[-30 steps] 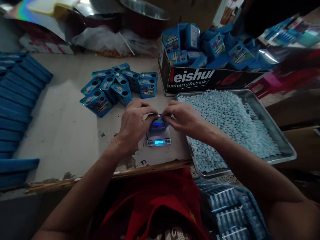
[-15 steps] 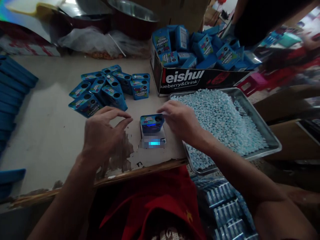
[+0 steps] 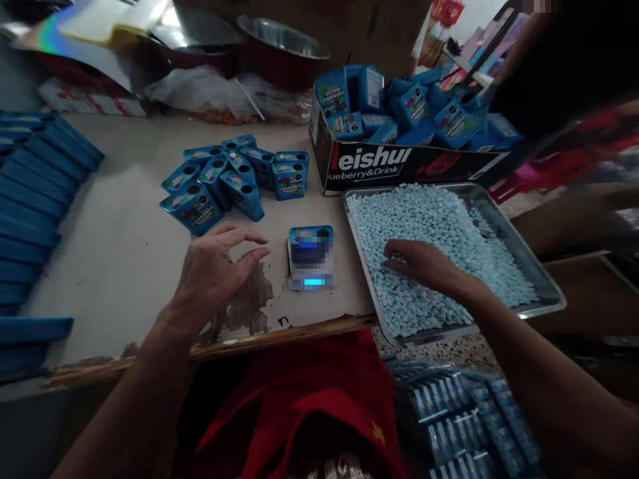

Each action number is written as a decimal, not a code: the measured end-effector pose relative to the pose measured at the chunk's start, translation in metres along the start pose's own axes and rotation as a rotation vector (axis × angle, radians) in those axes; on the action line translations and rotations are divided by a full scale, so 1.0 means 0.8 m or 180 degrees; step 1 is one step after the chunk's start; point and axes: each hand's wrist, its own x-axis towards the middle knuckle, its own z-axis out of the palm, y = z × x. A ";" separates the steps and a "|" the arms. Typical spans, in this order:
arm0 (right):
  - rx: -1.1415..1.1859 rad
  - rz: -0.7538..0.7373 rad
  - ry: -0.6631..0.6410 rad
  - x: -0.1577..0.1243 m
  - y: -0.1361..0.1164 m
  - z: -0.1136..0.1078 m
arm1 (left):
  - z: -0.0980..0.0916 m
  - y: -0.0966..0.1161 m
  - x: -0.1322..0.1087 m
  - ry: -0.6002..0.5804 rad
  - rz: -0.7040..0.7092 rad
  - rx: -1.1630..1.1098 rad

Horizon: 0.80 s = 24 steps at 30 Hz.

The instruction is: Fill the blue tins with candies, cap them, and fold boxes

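A blue candy box [image 3: 310,241] with a dark round hole in its top stands on a small scale [image 3: 312,281] with a lit display. To its left, my left hand [image 3: 214,269] hovers over the table, thumb and forefinger apart, holding nothing. My right hand [image 3: 424,263] is over the pale blue candies [image 3: 429,219] in a metal tray [image 3: 549,303]. Its fingers are curled together at the candies, and whatever is between them is hidden. Behind my left hand stand several blue candy boxes [image 3: 242,193] in a loose group.
A black carton [image 3: 384,169] full of blue boxes stands behind the tray. Blue stacked pieces [image 3: 34,199] line the table's left side. Metal bowls [image 3: 284,40] and plastic bags are at the back. A person's dark clothing [image 3: 554,73] shows at upper right. Striped blue packs [image 3: 449,399] lie below.
My right hand has moved right, from beside the box on the scale to the candies in the tray. My left hand stays near the scale, its thumb and forefinger slightly wider apart.
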 end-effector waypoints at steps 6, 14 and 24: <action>0.2465 0.1032 0.0153 0.015 0.006 -0.005 | -0.007 -0.020 -0.001 -0.0070 -0.0309 -0.0064; 0.2662 0.0009 0.0074 0.083 -0.092 -0.054 | 0.013 -0.031 0.015 -0.0267 -0.0491 -0.0413; 0.0533 -0.0851 -0.0102 0.124 -0.162 -0.073 | 0.000 -0.059 0.010 -0.0554 -0.1009 -0.0340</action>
